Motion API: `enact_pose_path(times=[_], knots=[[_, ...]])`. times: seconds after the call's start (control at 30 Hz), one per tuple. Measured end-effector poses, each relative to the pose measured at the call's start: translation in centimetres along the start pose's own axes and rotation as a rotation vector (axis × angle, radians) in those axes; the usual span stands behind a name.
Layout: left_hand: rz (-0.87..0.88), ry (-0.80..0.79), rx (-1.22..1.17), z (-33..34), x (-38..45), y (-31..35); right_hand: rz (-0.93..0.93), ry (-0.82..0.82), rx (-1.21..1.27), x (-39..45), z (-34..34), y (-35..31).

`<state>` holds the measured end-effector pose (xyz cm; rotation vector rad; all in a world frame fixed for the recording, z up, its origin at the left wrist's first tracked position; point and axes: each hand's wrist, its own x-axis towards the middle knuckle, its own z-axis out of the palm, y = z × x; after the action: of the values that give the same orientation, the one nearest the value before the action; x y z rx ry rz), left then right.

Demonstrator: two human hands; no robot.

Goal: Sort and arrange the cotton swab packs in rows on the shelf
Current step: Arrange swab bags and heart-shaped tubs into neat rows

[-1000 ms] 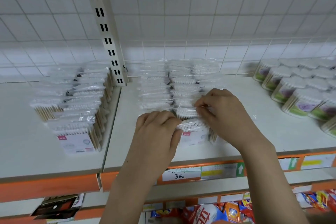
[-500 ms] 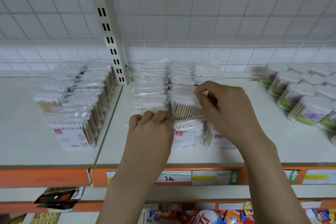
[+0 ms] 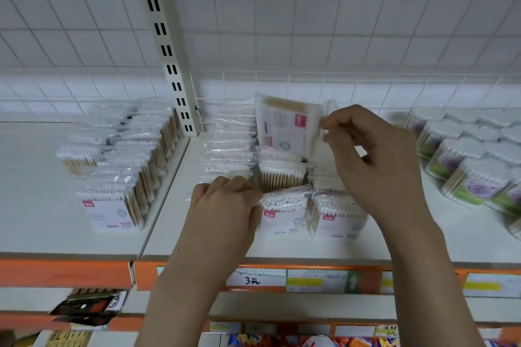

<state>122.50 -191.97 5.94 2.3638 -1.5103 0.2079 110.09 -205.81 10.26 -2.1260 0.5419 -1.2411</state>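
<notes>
Swab pack [image 3: 284, 124] in R hand [image 3: 375, 160] (lifted)

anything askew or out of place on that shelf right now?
One swab pack is off the shelf, pinched by the right hand and turned flat-on above the middle row. Behind the front pack, that row shows a gap where bare wooden sticks are exposed. No spills visible.

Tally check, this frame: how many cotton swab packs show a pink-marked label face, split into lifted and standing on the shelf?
Lifted clear plastic cotton swab pack, pinched by right hand: 1
Standing: left-bay front pack, middle front pack, right front pack: 3
Total: 4
</notes>
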Motion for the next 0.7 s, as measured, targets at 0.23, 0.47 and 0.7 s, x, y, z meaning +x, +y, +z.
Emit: enact_pose_path(times=[0.23,0.47,0.7], knots=[[-0.004,-0.007,0.009,0.03,-0.02,0.17,0.018,-0.05,-0.071,-0.53,0.14,0.41],[0.0,-0.003,0.006,0.21,-0.13,0.08,-0.006,-0.064,-0.148,-0.59,-0.41,0.4],[0.012,-0.016,0.03,0.01,-0.34,0.25,-0.086,-0.27,-0.233,-0.79,-0.08,0.75]])
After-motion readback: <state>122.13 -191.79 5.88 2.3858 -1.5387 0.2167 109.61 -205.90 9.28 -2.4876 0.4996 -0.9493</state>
